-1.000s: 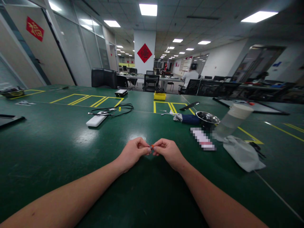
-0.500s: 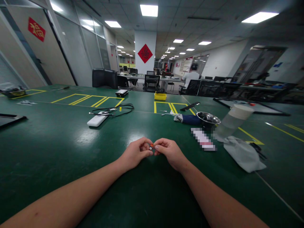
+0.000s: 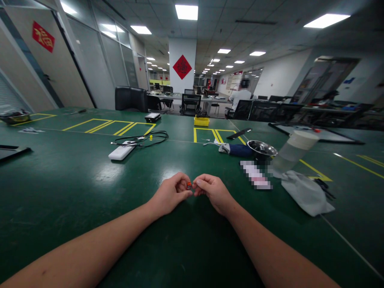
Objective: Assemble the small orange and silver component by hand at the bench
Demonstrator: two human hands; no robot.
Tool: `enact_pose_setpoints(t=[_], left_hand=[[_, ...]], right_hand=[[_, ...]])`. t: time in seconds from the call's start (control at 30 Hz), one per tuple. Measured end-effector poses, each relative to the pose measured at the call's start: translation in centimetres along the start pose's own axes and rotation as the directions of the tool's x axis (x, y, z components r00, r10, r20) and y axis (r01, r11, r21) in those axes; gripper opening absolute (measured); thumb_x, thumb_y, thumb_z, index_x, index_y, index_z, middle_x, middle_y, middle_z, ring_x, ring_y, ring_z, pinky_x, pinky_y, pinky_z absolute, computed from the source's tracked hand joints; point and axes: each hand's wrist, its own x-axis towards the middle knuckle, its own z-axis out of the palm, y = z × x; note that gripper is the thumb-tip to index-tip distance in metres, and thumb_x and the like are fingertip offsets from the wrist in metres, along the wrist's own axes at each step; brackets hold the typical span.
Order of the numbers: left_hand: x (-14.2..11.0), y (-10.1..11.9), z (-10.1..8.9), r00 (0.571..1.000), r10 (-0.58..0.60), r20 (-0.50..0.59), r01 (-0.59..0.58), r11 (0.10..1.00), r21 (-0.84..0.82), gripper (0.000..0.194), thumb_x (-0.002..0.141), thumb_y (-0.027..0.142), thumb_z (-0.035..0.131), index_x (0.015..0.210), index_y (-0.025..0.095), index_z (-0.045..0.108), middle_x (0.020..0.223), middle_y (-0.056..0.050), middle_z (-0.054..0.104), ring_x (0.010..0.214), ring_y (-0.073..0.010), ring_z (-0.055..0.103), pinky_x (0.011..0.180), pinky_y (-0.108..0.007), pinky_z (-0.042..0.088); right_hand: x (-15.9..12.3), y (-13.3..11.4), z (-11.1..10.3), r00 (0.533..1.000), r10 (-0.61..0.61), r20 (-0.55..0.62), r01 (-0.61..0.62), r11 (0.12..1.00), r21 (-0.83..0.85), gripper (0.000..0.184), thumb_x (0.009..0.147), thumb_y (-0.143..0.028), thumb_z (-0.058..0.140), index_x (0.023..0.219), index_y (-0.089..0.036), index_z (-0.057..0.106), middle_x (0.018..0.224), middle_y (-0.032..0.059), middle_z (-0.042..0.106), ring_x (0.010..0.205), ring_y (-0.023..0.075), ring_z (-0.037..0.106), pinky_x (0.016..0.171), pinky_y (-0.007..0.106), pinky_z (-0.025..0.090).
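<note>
My left hand is closed around a tiny orange-and-dark block, held at its fingertips. The block has a pale patch, but its kind is too small to make out. Close on the right is my right hand, its thumb and index finger pinched together by the block's edge. Whether anything sits in that pinch is hidden. Both hands are just above the green table.
A white power bank with black cables lies at left. On the right are a blue rolled umbrella-like item, a steel bowl, a tilted clear bottle and a grey pouch. A person sits far back.
The block was between both hands' fingertips; now it rests in my left hand, turned, with my right fingertips slightly apart from it. The left fingers have opened a little around it.
</note>
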Motion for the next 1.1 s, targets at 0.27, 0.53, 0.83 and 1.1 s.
enact_pose_setpoints(t=[0.27, 0.53, 0.83, 1.1], left_hand=[[0.6, -1.0, -0.5, 0.998, -0.055, 0.003, 0.055, 0.997, 0.048, 0.031, 0.083, 0.023, 0.052, 0.112, 0.017, 0.062, 0.091, -0.004, 0.067, 0.076, -0.0149, 0.060, 0.071, -0.027, 0.046], [0.7, -1.0, -0.6, 0.996, -0.036, -0.081, 0.045, 0.992, 0.115, 0.024, 0.083, 0.028, 0.054, 0.100, 0.018, 0.068, 0.086, -0.003, 0.069, 0.077, -0.0171, 0.062, 0.073, -0.028, 0.046], [0.2, -0.2, -0.5, 0.998, 0.004, 0.062, -0.011, 0.993, 0.117, 0.036, 0.083, 0.023, 0.052, 0.118, 0.022, 0.063, 0.103, -0.005, 0.069, 0.088, -0.0188, 0.063, 0.083, -0.031, 0.047], [-0.2, 0.4, -0.1, 0.947, 0.175, 0.268, -0.264, 0.900, 0.346, 0.043, 0.078, 0.027, 0.066, 0.121, 0.025, 0.060, 0.127, -0.007, 0.057, 0.118, -0.0246, 0.048, 0.105, -0.042, 0.033]], right_hand=[[0.1, 0.2, 0.0, 1.000, 0.008, 0.011, -0.008, 1.000, -0.003, 0.023, 0.081, -0.036, 0.064, 0.086, -0.014, 0.065, 0.081, 0.0057, 0.068, 0.060, 0.0129, 0.062, 0.061, 0.027, 0.044], [0.0, 0.0, 0.1, 1.000, 0.020, -0.024, -0.021, 1.000, -0.004, 0.023, 0.079, -0.037, 0.066, 0.083, -0.014, 0.065, 0.079, 0.0058, 0.068, 0.060, 0.0132, 0.062, 0.060, 0.026, 0.044], [0.1, 0.1, 0.1, 0.998, -0.010, -0.067, 0.011, 1.000, 0.013, 0.022, 0.079, -0.037, 0.066, 0.081, -0.015, 0.065, 0.079, 0.0053, 0.068, 0.057, 0.0122, 0.060, 0.058, 0.026, 0.044], [0.1, -0.1, 0.2, 0.987, -0.042, -0.152, 0.044, 0.999, 0.010, 0.020, 0.079, -0.035, 0.065, 0.079, -0.015, 0.064, 0.074, 0.0041, 0.066, 0.057, 0.0123, 0.057, 0.059, 0.027, 0.045]])
